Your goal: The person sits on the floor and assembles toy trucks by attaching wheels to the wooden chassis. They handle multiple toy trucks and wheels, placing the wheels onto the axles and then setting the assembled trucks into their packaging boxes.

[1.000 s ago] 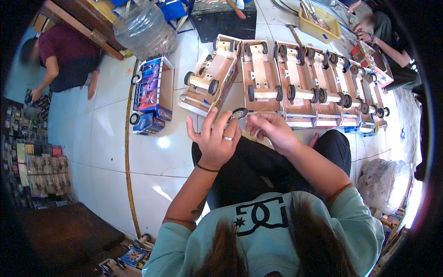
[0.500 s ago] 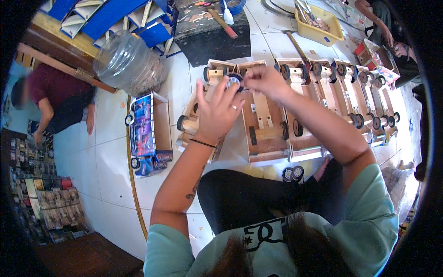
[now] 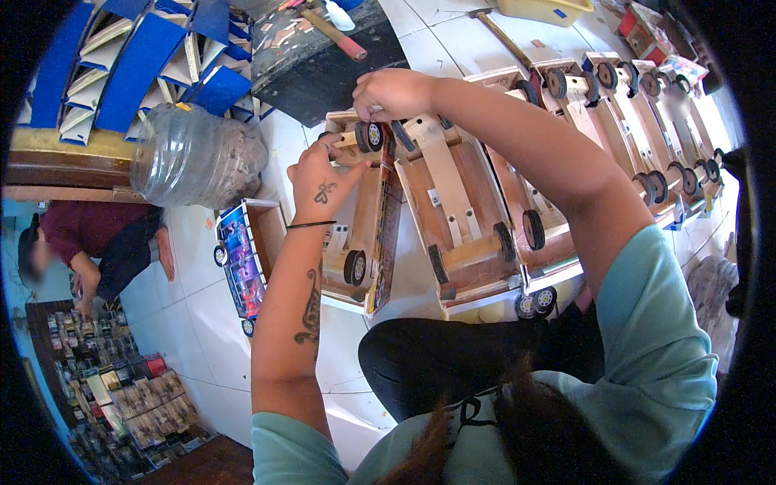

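Observation:
An upturned wooden toy truck (image 3: 380, 234) lies under my left hand (image 3: 323, 179), its underside and wheels facing up. My left fingers curl on the wooden axle block (image 3: 346, 140) at its far end, with the thumb apart. A black wheel with a pale hub (image 3: 373, 137) is at the right end of that block. Another wheel (image 3: 354, 267) shows at the near end. Just beyond the far axle, my right hand (image 3: 396, 93) is closed, fingertips pinched together. What it holds, if anything, is too small to make out.
More upturned toy trucks (image 3: 457, 194) stand in a row to the right. Loose wheels (image 3: 535, 303) lie near my legs. A large clear plastic jar (image 3: 182, 158), a blue-sided toy truck (image 3: 242, 250) and a red-ended hammer handle (image 3: 343, 40) are around. A person (image 3: 97, 246) crouches at left.
The view has swung left. My right hand has gone from beside the wheel to beyond the far axle. My left hand has shifted from the wheel onto the axle block.

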Available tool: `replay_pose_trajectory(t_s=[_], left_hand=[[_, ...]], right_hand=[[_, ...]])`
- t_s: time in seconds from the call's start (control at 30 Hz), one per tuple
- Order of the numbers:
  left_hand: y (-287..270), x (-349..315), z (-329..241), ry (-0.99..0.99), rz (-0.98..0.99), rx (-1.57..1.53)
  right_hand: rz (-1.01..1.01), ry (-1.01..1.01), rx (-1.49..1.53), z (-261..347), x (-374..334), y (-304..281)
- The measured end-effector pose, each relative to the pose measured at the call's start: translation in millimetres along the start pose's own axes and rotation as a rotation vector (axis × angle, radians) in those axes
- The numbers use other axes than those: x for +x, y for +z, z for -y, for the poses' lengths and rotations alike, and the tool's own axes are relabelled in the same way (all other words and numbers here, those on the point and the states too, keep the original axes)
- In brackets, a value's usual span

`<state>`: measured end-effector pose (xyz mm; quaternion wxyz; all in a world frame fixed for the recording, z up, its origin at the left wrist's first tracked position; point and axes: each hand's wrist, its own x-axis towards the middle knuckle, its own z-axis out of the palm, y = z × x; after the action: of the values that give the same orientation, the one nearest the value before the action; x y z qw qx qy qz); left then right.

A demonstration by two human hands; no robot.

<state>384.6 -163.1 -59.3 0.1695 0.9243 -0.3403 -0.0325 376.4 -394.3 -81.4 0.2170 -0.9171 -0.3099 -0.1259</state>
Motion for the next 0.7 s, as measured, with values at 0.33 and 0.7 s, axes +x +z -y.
replay_pose_trajectory(t_s=[0.33, 0.7], left_hand=[[10.8, 5.3, -7.9, -0.062, -0.026, -0.012], [9.4, 5.1, -11.7, -0.067, 0.0, 0.006]], right_hand=[[-0.233, 0.057, 0.154, -0.6, -9.3, 14.0], [-0.15, 0.015, 0.117, -0.7, -7.8, 15.6]])
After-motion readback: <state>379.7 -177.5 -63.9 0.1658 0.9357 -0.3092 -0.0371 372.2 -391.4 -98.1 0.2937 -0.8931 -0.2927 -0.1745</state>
